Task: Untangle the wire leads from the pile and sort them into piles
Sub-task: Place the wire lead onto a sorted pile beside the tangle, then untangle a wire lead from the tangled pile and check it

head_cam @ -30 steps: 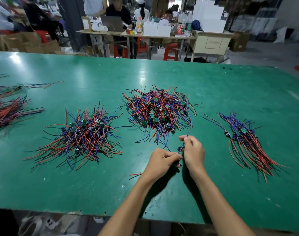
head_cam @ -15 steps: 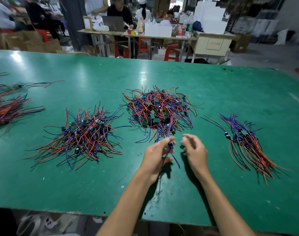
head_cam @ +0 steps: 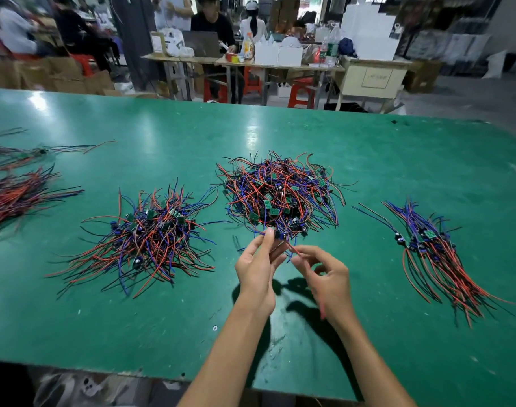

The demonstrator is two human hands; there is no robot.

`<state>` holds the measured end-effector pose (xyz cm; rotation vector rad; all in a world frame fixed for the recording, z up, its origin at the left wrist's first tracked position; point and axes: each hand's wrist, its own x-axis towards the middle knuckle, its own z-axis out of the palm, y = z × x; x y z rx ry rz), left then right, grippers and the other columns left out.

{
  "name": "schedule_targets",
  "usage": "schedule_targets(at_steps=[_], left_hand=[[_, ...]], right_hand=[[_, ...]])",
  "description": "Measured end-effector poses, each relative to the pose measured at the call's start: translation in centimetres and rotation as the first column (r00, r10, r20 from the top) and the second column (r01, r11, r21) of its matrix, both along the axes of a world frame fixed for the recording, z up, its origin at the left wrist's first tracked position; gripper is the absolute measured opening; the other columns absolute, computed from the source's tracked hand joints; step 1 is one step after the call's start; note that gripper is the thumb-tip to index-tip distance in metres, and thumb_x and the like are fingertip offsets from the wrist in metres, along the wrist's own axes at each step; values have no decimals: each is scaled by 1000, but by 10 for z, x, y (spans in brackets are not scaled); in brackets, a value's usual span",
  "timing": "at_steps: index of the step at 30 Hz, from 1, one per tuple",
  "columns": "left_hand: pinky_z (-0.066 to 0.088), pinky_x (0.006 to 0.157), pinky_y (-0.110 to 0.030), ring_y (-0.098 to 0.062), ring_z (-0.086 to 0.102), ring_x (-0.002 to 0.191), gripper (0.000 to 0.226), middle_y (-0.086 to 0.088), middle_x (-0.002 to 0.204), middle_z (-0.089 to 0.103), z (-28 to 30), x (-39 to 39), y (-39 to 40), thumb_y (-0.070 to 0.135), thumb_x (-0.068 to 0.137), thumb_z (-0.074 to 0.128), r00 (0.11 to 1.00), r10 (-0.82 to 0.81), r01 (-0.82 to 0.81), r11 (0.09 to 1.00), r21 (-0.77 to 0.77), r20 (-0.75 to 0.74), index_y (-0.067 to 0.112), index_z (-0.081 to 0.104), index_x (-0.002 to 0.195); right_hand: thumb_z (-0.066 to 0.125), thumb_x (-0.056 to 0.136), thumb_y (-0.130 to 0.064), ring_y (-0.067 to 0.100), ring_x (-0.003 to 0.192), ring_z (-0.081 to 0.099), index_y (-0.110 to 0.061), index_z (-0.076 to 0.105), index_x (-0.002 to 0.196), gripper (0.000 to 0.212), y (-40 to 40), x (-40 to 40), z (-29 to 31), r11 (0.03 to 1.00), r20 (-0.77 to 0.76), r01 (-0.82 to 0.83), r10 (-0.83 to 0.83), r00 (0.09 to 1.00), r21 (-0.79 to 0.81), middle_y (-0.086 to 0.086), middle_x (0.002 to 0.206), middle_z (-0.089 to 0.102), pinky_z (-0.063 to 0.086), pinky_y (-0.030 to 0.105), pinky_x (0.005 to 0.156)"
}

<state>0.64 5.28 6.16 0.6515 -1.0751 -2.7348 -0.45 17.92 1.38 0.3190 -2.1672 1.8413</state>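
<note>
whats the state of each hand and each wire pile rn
left hand: raised, pinching a wire lead
right hand: pinching the lead's red wire
wire lead: held off the table
centre pile: tangled
left pile: loose, splayed
right pile: leads combed one way

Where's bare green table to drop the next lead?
Bare: the wide strip of green table beyond the tangled centre pile of red, blue and black leads, and the near edge left of the arms. Crowded: gap between centre pile and left fanned pile.
</note>
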Motion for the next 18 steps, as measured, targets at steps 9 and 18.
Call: schedule_targets(at_steps=[9, 18], left_hand=[[60, 71, -23, -26, 76, 92, 32, -20, 100, 76, -23, 16, 1, 22, 84, 75, 992, -103, 95, 989, -110, -72, -3, 66, 102], [54, 70, -16, -13, 72, 92, 30, -2, 102, 76, -43, 12, -17, 7, 96, 66, 955, -195, -16, 722, -691, -226, 26, 71, 118]], right_hand=[[64, 91, -39, 1, 64, 59, -21, 80, 88, 24, -3, -2, 7, 957, 175, 58, -8, 985, -283, 3, 80, 77, 46, 12, 56], [63, 89, -36, 3, 68, 54, -22, 79, 78, 24, 14, -11, -8, 894, 278, 38, 99, 955, -446, -8, 73, 67, 45, 12, 67]])
